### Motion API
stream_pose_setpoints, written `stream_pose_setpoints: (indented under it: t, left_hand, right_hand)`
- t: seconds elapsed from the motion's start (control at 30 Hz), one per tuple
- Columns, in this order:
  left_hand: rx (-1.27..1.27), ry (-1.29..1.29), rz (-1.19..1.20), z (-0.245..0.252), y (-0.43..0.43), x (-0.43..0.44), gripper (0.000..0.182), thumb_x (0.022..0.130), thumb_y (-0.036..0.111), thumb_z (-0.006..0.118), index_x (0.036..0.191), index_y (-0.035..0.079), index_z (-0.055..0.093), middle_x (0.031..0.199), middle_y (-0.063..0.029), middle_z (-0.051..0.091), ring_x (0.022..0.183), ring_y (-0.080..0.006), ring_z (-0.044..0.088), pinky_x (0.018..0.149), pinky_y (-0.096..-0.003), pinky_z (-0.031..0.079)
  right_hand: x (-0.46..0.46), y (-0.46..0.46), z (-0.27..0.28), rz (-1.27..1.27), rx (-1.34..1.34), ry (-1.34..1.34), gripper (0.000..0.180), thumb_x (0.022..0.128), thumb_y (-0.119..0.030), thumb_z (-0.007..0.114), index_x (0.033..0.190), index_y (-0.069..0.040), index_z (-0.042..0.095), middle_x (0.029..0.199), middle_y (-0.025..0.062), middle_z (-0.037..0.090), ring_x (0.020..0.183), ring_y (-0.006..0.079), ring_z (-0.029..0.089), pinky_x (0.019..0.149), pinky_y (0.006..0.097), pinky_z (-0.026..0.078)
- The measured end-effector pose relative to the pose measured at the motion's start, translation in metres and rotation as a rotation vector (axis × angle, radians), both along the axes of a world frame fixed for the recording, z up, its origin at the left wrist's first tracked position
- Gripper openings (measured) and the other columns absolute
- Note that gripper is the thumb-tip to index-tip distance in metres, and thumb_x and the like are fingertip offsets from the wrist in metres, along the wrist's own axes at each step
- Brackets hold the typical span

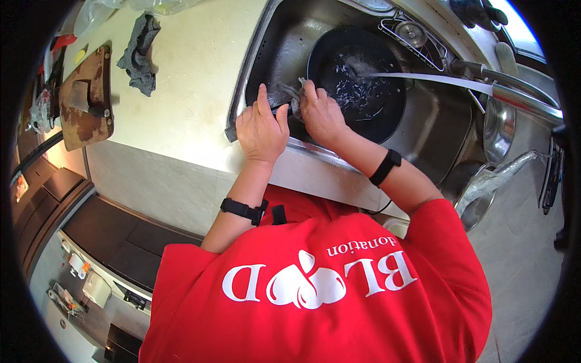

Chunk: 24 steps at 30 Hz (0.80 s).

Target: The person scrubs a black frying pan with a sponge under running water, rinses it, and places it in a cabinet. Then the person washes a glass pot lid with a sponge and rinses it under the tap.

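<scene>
A dark frying pan [381, 109] sits in the stainless steel sink [435, 118], with its black handle [231, 133] reaching left over the sink's edge. Across that handle lies my left hand [262, 131], gripping it with the index finger and thumb stretched out. My right hand [323, 113] pinches a thin greyish cloth or mesh [296, 102] against the handle near the pan's rim. Its exact material cannot be told. A stream of water [431, 79] from the metal faucet [522, 103] falls into the pan and ripples there.
A grey rag [141, 54] lies on the pale counter [199, 90]. Further left, a worn wooden cutting board [86, 100] carries a cleaver [84, 96]. A wire rack [420, 43] holds a sink strainer at the back. Metal pans [499, 127] stand right of the sink.
</scene>
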<state>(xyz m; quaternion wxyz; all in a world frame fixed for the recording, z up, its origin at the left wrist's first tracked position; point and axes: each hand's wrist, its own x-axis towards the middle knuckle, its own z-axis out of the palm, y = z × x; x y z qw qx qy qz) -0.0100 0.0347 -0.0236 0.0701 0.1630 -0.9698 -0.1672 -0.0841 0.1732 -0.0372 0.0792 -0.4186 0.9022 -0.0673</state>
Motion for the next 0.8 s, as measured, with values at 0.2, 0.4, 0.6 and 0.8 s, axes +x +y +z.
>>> stream_pose_setpoints:
  t: [0.2, 0.4, 0.6, 0.8]
  left_hand:
    - [-0.068, -0.009, 0.011, 0.001, 0.000, -0.004, 0.052, 0.086, 0.040, 0.055, 0.122, 0.002, 0.052, 0.084, -0.0107, 0.063, 0.077, -0.0272, 0.058, 0.072, -0.0395, 0.042]
    - [-0.130, -0.003, -0.010, 0.006, 0.001, -0.005, 0.039, 0.085, 0.039, 0.058, 0.107, 0.007, 0.063, 0.084, -0.0062, 0.066, 0.076, -0.0246, 0.060, 0.069, -0.0382, 0.042]
    - [-0.122, -0.084, -0.086, 0.012, 0.002, -0.006, 0.036, 0.076, 0.042, 0.066, 0.093, 0.010, 0.069, 0.083, -0.0037, 0.066, 0.078, -0.0229, 0.060, 0.068, -0.0363, 0.041]
    - [-0.126, -0.176, -0.089, 0.012, 0.001, -0.007, 0.032, 0.072, 0.037, 0.070, 0.092, 0.012, 0.069, 0.084, -0.0022, 0.065, 0.079, -0.0222, 0.059, 0.068, -0.0360, 0.041]
  right_hand:
    - [0.027, 0.016, 0.003, -0.018, 0.265, -0.276, 0.032, 0.073, -0.025, 0.070, 0.092, 0.001, 0.065, 0.116, 0.0165, 0.045, 0.100, 0.0273, 0.052, 0.075, 0.0355, 0.053]
    - [0.002, 0.088, 0.004, -0.355, -0.157, -0.455, 0.040, 0.077, -0.007, 0.061, 0.116, -0.003, 0.053, 0.119, 0.0234, 0.044, 0.102, 0.0412, 0.054, 0.083, 0.0445, 0.049]
    - [-0.091, 0.112, -0.101, -0.763, 0.028, -0.491, 0.077, 0.085, -0.020, 0.058, 0.147, -0.023, 0.013, 0.146, 0.0271, 0.019, 0.121, 0.0472, 0.041, 0.098, 0.0466, 0.041]
    - [-0.070, 0.123, -0.143, -0.355, 0.282, -0.489, 0.049, 0.090, -0.017, 0.046, 0.137, -0.012, 0.036, 0.134, 0.0241, 0.039, 0.119, 0.0383, 0.047, 0.095, 0.0438, 0.043]
